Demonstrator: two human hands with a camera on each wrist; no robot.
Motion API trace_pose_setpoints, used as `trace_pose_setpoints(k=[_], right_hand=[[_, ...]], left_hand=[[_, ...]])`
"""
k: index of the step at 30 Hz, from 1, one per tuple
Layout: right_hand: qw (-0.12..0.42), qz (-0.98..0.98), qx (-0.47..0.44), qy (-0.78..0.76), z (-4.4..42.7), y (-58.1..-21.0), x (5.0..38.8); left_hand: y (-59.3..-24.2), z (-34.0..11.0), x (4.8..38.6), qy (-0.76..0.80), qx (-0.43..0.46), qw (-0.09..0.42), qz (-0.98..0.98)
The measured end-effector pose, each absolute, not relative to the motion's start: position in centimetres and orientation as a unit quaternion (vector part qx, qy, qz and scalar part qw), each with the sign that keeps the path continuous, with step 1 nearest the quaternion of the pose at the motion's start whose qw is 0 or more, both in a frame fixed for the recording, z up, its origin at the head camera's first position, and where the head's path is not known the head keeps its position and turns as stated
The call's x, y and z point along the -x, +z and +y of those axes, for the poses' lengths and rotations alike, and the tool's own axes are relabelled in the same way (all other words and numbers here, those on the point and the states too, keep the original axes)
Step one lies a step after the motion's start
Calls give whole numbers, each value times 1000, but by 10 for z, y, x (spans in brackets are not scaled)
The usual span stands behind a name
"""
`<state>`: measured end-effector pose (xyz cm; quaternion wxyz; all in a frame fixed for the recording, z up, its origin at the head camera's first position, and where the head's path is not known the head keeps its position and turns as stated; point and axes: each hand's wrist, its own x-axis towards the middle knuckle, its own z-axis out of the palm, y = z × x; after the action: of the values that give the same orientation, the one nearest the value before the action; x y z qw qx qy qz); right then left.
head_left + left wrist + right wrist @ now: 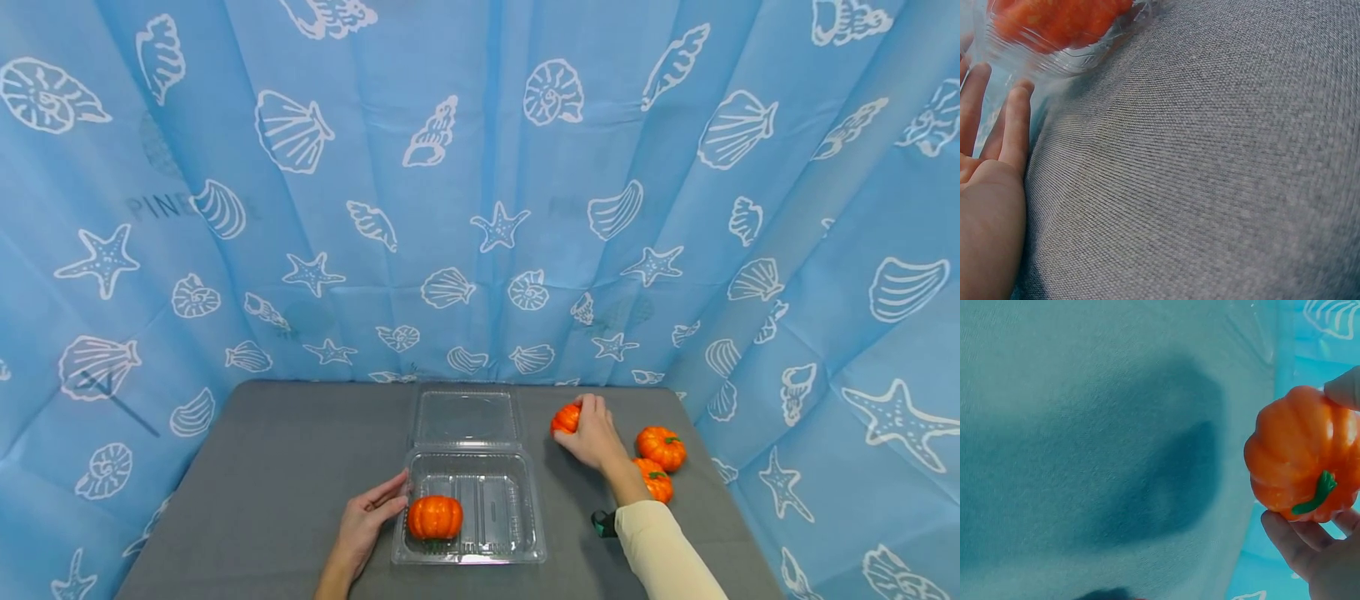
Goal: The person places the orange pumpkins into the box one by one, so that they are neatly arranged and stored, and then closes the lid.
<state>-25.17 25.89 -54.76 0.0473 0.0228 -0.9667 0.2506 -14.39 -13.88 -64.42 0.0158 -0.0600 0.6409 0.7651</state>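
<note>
Held pumpkin [564, 418]: orange, ribbed, green stem; I find it in the right hand [592, 433], right of the lid and toward the far edge of the table. Right fingers grasp it, thumb on one side and fingertips on the other, as my right wrist view shows. There the stem faces the camera, and a dark shadow lies on the cloth apart from the fruit; I read it as lifted.

Just behind that forearm, to the right, I log two more orange pumpkins: a nearer one [654, 481], partly hidden by the arm, and a farther one [662, 449], its stem visible. They sit close together.

Left of the right hand, mid-table: clear plastic container [510, 508], its lid [467, 417] laid back on the far side. One pumpkin [435, 517] rests inside, in the near left part of the base.

Left hand [363, 521]: at the container's left wall, fingers extended and released, grasping nothing. Fingertips meet the wall; how hard they press, I cannot tell.

Outer field: pale sleeve [667, 550] on the right arm, grey cloth-covered table [300, 467], blue curtain [450, 208] printed with white shells and starfish.
</note>
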Motion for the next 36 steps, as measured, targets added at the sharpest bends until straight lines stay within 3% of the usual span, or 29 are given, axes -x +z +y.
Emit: trace_pose_setpoints(k=[16, 36], right_hand=[[79, -937, -48, 336, 235, -526, 239], [68, -914, -56, 397, 205, -501, 221]], left_hand=[[-644, -138, 143, 762, 64, 20, 644], [-645, -138, 145, 759, 68, 22, 647]])
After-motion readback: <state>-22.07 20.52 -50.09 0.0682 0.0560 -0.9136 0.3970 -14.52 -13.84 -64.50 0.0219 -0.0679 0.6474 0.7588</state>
